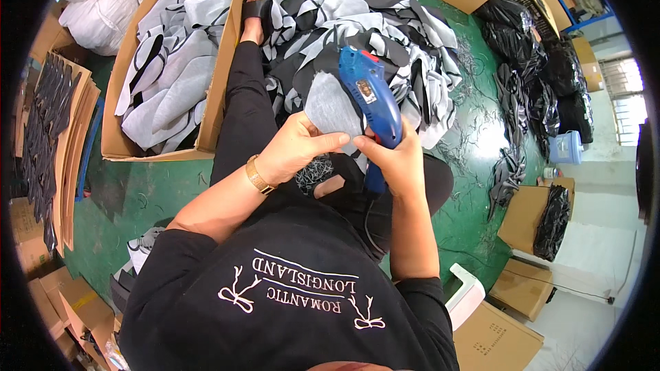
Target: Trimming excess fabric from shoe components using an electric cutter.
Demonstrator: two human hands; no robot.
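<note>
My left hand (295, 148) pinches the near edge of a rounded light-grey fabric piece (333, 106), its thumb on top and its fingers partly hidden underneath. A gold-coloured band circles that wrist. A blue corded power tool (371, 89) with a red part at its far end is in my right hand (399, 158). The right thumb also presses on the fabric edge, close to the left thumb, while the other right fingers are mostly hidden behind the tool. Its working tip cannot be made out. Beyond both hands lies a large heap of grey and black fabric pieces (426, 41).
At the left, a cardboard box (206, 130) is full of similar grey pieces. My sandalled foot (254, 17) rests between box and heap. Dark trimmings litter the green floor (467, 165). Black plastic bags (543, 89), a blue bucket (566, 148) and cartons (526, 288) line the right side.
</note>
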